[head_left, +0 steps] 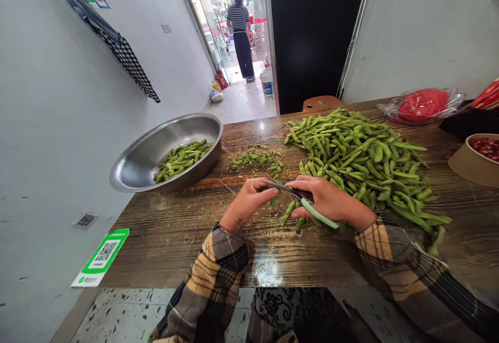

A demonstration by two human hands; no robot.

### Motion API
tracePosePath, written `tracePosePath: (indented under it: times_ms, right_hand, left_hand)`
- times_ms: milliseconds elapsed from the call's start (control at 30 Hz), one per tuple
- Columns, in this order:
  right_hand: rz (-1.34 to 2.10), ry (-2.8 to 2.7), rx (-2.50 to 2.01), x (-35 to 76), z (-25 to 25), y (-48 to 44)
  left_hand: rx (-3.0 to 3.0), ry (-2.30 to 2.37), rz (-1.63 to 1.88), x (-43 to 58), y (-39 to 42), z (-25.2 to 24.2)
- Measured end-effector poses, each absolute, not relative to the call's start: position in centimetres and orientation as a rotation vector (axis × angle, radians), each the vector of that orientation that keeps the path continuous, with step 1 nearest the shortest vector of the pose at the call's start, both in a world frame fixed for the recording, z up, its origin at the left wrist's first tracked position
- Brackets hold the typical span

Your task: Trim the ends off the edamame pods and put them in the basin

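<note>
My right hand is closed round a pair of scissors with pale green handles, the blades pointing left. My left hand pinches a green soybean pod at the blade tips. Both hands hover over the wooden table just in front of a big heap of green pods. A small scatter of cut pod ends lies beyond my hands. A steel basin at the left holds several trimmed pods.
A clear bag of red peppers and a tan bowl of red fruit stand at the right. A brown stool sits behind the table. A person stands in the doorway. A white wall runs along the left.
</note>
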State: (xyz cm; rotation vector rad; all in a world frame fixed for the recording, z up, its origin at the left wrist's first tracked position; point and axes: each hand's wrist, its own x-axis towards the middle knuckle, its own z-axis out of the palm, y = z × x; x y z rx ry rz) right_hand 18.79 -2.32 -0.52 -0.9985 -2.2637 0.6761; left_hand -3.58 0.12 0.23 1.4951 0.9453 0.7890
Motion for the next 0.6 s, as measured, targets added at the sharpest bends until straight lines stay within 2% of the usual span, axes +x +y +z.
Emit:
tracePosePath:
  times_ms: [233, 400, 600]
  right_hand:
    - [0.499, -2.321, -1.054, 18.81, -0.96, -2.10]
    - [0.550, -2.292, -1.014, 18.82, -1.34, -1.78]
    - [0.558, -2.086, -1.127, 18.55, -1.50, -1.69]
  left_hand:
    - [1.496, 0.965, 0.809, -3.39, -0.04, 0.27]
    - [1.408, 0.963, 0.845, -3.19, 0.01, -0.03]
    - [1.103, 0.909, 1.083, -3.24, 0.44, 0.12]
